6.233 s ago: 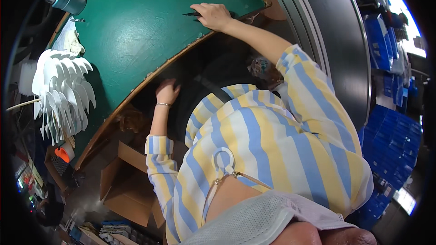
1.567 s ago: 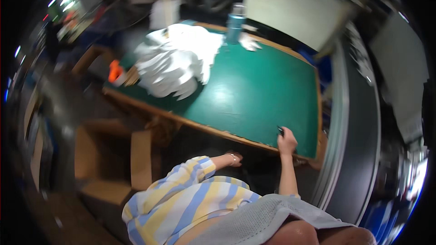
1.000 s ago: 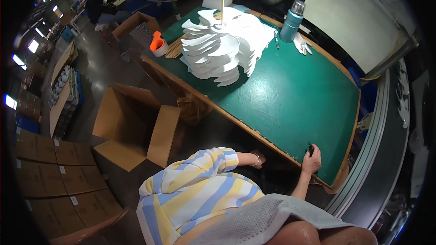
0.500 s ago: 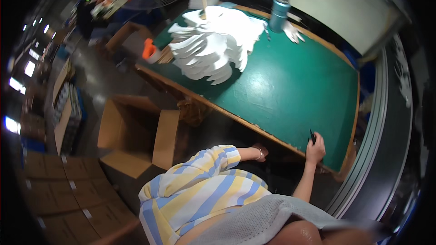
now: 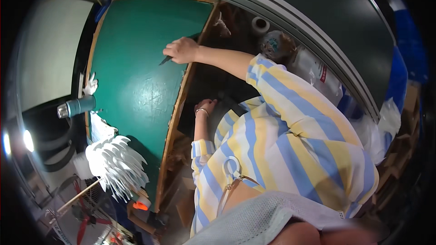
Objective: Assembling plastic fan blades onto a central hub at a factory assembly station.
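Observation:
My right hand [image 5: 181, 50] is closed on a slim black pointed tool [image 5: 165, 60], whose exact kind I cannot make out. That hand rests over the edge of a green-topped table [image 5: 145, 50] with wooden edging, and the tool points down at the green surface. My left hand [image 5: 207, 105], with a bracelet at the wrist, hangs low beside the table edge in shadow; its fingers are too dark to read. A thick pile of white gloves [image 5: 117, 163] stands at the table's lower left end, beside a wooden stick [image 5: 78, 195].
A teal flask [image 5: 78, 107] and one white glove [image 5: 91, 85] lie along the far edge. Beyond my right arm run a metal rail [image 5: 290, 11] and a dark panel [image 5: 336, 22]. Plastic-wrapped bundles [image 5: 313, 70] and a white roll [image 5: 260, 26] sit under the rail. An orange object [image 5: 141, 204] is near the gloves.
The whole view has swung round, so the table now stands upright on the left and the gloves at lower left. The right hand still grips the black tool; the left stays low beside the table.

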A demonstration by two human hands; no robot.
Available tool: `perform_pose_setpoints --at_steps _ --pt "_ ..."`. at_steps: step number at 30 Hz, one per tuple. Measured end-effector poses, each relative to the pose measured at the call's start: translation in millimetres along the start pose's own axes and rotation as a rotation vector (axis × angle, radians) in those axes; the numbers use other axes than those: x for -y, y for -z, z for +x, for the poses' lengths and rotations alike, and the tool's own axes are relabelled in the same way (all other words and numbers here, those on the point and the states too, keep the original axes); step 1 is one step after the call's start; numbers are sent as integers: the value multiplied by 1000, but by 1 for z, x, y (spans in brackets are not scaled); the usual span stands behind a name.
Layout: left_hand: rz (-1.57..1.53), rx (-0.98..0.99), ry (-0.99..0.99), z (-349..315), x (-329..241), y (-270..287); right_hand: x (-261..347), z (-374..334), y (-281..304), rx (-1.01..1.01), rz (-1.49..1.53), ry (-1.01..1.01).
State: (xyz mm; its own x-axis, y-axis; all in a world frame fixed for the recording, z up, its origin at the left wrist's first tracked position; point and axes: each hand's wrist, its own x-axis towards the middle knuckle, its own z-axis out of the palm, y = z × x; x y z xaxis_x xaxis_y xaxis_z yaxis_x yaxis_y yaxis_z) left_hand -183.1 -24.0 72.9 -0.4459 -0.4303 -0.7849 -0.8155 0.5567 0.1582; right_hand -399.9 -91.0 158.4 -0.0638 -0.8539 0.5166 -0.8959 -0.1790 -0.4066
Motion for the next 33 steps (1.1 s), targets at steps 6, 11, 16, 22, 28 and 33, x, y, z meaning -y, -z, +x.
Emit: perform_pose_setpoints --at_steps 6,11,16,22,28,33 --pt "85 32 79 -11 -21 -3 2 -12 8 -48 8 40" --pt "156 -21 80 -8 -13 -6 1 -10 -5 -72 18 54" --pt "155 -15 103 -10 -15 -1 -2 -4 -11 -49 -20 59" --pt "113 -67 80 -9 -12 0 -3 -2 -12 -22 -15 48" --pt "66 -77 43 -12 -12 -5 -5 -7 -15 -22 -18 51" --pt "-395 -194 -356 -60 -15 17 4 -6 -9 11 -1 48"
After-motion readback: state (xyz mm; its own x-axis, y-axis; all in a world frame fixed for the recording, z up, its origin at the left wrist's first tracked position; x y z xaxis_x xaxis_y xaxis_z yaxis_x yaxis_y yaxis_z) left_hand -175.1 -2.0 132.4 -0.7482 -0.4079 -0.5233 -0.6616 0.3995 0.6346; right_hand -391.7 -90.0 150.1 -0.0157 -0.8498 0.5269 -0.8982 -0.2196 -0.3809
